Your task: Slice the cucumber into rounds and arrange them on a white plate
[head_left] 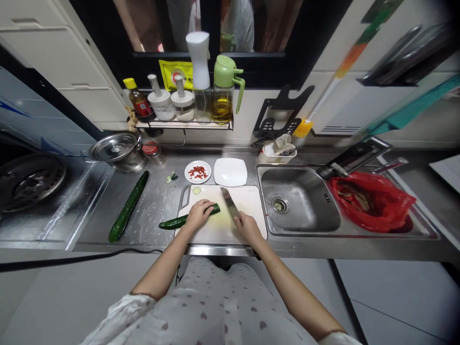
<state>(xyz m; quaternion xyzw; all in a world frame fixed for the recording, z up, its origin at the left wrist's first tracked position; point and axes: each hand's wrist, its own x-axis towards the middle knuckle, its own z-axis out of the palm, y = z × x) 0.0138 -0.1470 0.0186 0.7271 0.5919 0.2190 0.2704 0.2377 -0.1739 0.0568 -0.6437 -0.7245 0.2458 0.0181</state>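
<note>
My left hand [198, 214] is closed over a dark green cucumber [174, 223], pressing it onto the white cutting board [230, 235]. The cut end shows to the right of my fingers, and the other end juts past the board's left edge. In my right hand [248, 229] is a kitchen knife [230, 203], its blade pointing away from me, a little to the right of the cucumber's cut end and apart from it. A round cucumber slice [196, 190] lies at the board's upper left corner. A second, whole cucumber [128, 207] rests on the counter to the left.
Behind the board stand a white plate with chopped red bits [189, 177] and a white rectangular plate [230, 172]. Cucumber scraps [168, 179] lie beside them. A steel pot [117, 151] is back left. Right are the sink [302, 201] and a red plastic bag [391, 203].
</note>
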